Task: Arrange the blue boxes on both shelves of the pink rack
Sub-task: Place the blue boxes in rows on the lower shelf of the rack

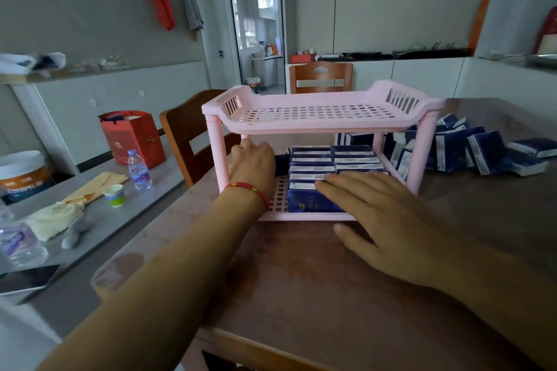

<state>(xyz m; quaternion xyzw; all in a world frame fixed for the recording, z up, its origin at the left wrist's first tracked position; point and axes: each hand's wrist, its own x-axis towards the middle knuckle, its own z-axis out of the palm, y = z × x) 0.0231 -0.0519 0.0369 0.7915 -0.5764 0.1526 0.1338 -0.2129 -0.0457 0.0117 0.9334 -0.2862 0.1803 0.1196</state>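
The pink rack (319, 125) stands on the brown table, its slotted top shelf bare. On the lower shelf several blue boxes (313, 166) stand in two rows. My left hand (253, 164) reaches into the left side of the lower shelf and holds a blue box (282, 161) that is mostly hidden behind it. My right hand (382, 220) lies flat with straight fingers, fingertips pressing on the front blue box (307, 200) at the shelf's front edge. A loose pile of blue boxes (470, 149) lies on the table behind and right of the rack.
A wooden chair (188, 135) stands left of the rack and another (321, 77) behind it. On the grey side table to the left are a red gift bag (132, 138), a water bottle (139, 170), a paper cup (115, 195) and a cloth (60, 214).
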